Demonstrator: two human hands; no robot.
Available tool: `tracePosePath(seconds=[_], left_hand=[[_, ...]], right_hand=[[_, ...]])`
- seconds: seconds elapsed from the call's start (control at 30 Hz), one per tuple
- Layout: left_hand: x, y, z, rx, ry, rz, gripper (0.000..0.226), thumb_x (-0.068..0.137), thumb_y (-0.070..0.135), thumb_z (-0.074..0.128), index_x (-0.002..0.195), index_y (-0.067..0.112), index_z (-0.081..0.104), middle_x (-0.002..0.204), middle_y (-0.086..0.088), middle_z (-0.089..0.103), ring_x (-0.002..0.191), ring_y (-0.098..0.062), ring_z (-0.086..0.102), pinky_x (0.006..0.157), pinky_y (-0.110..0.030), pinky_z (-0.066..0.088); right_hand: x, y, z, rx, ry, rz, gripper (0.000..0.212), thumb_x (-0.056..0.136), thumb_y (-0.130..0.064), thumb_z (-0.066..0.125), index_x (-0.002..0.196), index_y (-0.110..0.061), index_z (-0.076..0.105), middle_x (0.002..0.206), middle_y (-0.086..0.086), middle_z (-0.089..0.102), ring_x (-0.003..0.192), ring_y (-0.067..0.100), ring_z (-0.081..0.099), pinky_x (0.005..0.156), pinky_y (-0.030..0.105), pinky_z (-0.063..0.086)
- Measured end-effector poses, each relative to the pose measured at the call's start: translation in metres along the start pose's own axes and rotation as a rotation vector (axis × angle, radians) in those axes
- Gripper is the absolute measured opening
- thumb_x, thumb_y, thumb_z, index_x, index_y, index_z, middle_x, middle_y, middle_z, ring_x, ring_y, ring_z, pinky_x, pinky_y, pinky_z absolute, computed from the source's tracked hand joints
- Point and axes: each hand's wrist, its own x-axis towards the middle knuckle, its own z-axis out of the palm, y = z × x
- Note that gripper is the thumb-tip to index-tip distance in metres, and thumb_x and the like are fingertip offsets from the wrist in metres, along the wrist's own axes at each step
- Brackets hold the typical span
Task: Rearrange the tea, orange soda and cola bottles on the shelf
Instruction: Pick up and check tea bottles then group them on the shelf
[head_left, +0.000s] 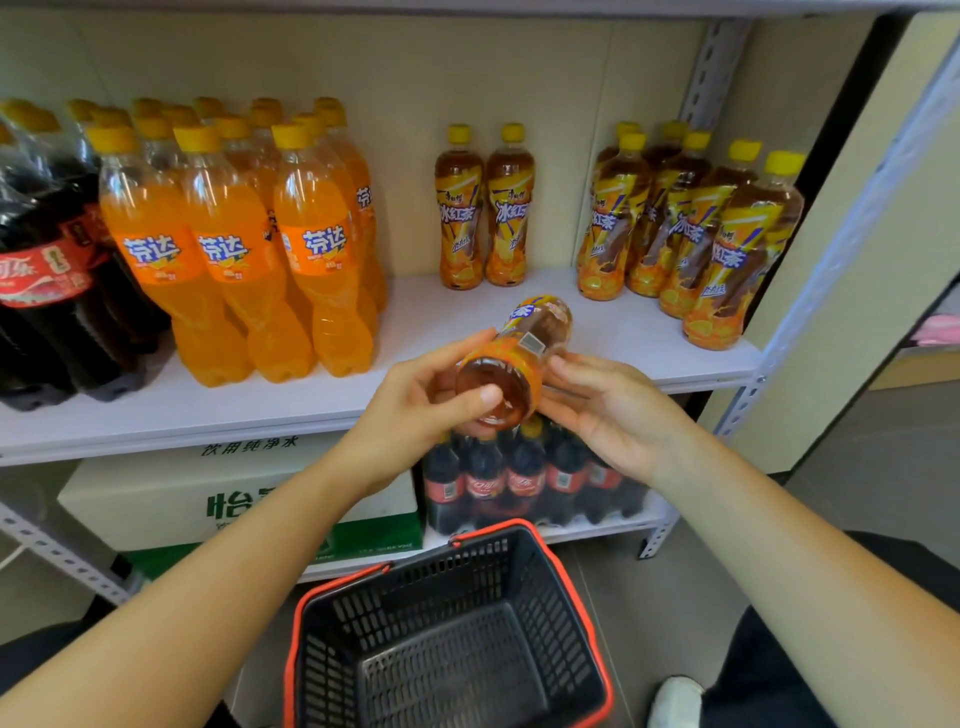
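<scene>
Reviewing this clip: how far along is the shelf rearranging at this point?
Looks done: cola bottles left, orange soda bottles beside them, a tea group at right, all upright. In hand: one tea bottle, sideways, gripped by the left hand, right hand touching its side. Left: stand it on the shelf, perhaps by the two tea bottles standing apart mid-shelf. The basket looks empty.

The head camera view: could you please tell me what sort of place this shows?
Probably a small shop: a metal shelf stocked with rows of orange soda bottles and tea bottles, and a shopping basket on the floor below.
</scene>
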Motion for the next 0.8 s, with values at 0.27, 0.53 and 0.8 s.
tracePosePath(seconds=[0.27,0.53,0.8], left_hand=[[0.001,-0.002,0.005,0.069,0.104,0.026,0.063,0.073,0.024,0.084,0.132,0.017,0.064,0.104,-0.004,0.079,0.094,-0.02,0.076,0.074,-0.028,0.061],[-0.005,-0.001,0.0,0.297,-0.116,0.064,0.068,0.076,-0.003,0.085,0.134,0.024,0.061,0.125,-0.003,0.072,0.11,-0.02,0.071,0.091,-0.033,0.059],[0.007,-0.002,-0.002,0.373,-0.022,0.067,0.03,0.088,-0.008,0.072,0.113,0.008,0.075,0.133,-0.003,0.067,0.12,-0.008,0.065,0.089,-0.024,0.055]], right_hand=[[0.001,0.012,0.005,0.022,-0.011,-0.018,0.024,0.079,-0.015,0.071,0.097,-0.002,0.079,0.108,0.017,0.076,0.099,0.022,0.076,0.076,0.029,0.061],[0.003,0.012,0.003,-0.119,-0.019,0.114,0.056,0.083,-0.042,0.075,0.129,-0.01,0.067,0.12,0.019,0.073,0.099,0.026,0.074,0.075,0.037,0.061],[0.009,-0.023,-0.005,-0.355,0.11,-0.356,0.078,0.071,0.004,0.084,0.14,-0.018,0.054,0.109,0.011,0.073,0.092,0.023,0.073,0.066,0.035,0.06]])
